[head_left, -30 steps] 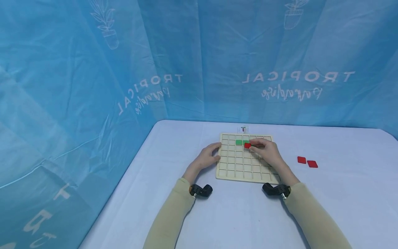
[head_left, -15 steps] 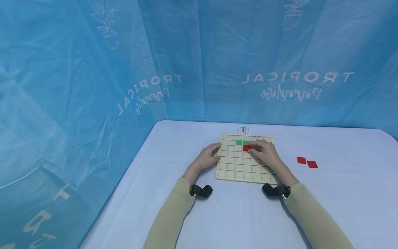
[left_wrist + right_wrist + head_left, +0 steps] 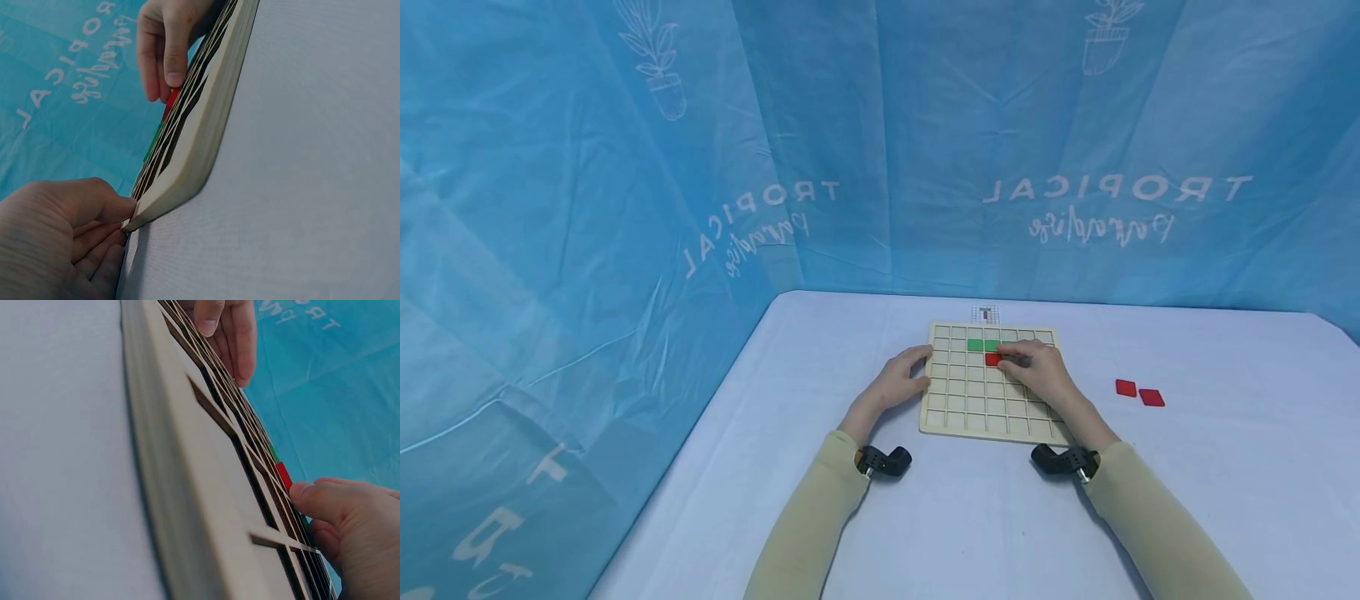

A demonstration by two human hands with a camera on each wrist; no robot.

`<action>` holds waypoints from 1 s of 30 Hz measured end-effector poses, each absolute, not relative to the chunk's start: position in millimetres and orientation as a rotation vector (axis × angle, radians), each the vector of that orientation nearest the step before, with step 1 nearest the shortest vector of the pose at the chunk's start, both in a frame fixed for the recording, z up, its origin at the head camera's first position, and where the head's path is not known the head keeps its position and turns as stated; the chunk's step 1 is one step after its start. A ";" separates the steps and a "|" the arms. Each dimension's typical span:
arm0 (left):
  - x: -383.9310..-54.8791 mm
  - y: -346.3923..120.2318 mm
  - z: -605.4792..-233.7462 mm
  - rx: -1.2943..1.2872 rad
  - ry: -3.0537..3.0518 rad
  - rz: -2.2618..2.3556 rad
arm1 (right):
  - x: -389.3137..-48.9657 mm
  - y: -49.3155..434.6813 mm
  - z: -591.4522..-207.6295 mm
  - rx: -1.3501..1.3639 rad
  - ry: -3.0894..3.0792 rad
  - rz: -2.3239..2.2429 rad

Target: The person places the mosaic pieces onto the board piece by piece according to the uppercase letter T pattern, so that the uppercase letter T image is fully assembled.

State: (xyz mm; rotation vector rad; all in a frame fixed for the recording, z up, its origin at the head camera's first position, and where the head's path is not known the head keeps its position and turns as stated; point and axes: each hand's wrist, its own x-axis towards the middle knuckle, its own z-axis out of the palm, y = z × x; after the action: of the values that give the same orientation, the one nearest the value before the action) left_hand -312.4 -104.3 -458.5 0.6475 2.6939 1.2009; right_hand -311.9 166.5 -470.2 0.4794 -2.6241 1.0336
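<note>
A pale wooden grid board (image 3: 967, 415) lies on the white table. My left hand (image 3: 897, 381) holds its left edge; in the left wrist view, the thumb (image 3: 106, 203) rests on the rim with fingers curled beside it. My right hand (image 3: 1043, 371) pinches a small red square tile (image 3: 992, 359) between thumb and fingers. This tile sits at a grid cell just below a row of green tiles (image 3: 975, 344). Right-hand fingers cover part of that row's right end. Whether the red tile lies fully flat in its cell, I cannot tell.
Two loose red tiles, one (image 3: 1125, 387) left of the other (image 3: 1152, 397), lie right of the board. Behind the board is a small printed grid card (image 3: 986, 314). Blue printed curtains (image 3: 925, 125) hang along the table's back and left.
My right hand has brought the red tile slightly down and left, from overlapping the green row to the cell below it. My left hand stays on the board's edge.
</note>
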 end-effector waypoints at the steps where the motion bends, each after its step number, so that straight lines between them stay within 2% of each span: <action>1: -312.3 -104.2 -458.6 0.648 2.694 1.201 | -311.5 166.5 -470.1 0.482 -2.621 1.042; 21: -310.8 -103.1 -457.7 0.657 2.693 1.195 | -310.3 167.2 -468.1 0.436 -2.618 1.196; 26: -309.3 -103.3 -456.6 0.647 2.692 1.193 | -305.9 166.2 -457.9 0.332 -2.563 1.395; 30: -310.6 -105.1 -457.0 0.647 2.704 1.179 | -295.8 169.1 -431.5 0.334 -2.523 1.491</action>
State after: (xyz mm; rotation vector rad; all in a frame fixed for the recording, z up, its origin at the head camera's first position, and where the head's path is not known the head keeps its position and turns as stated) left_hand -310.6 -105.1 -457.0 0.6472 2.7044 1.1789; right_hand -295.8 169.1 -431.5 0.3337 -2.5226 1.4914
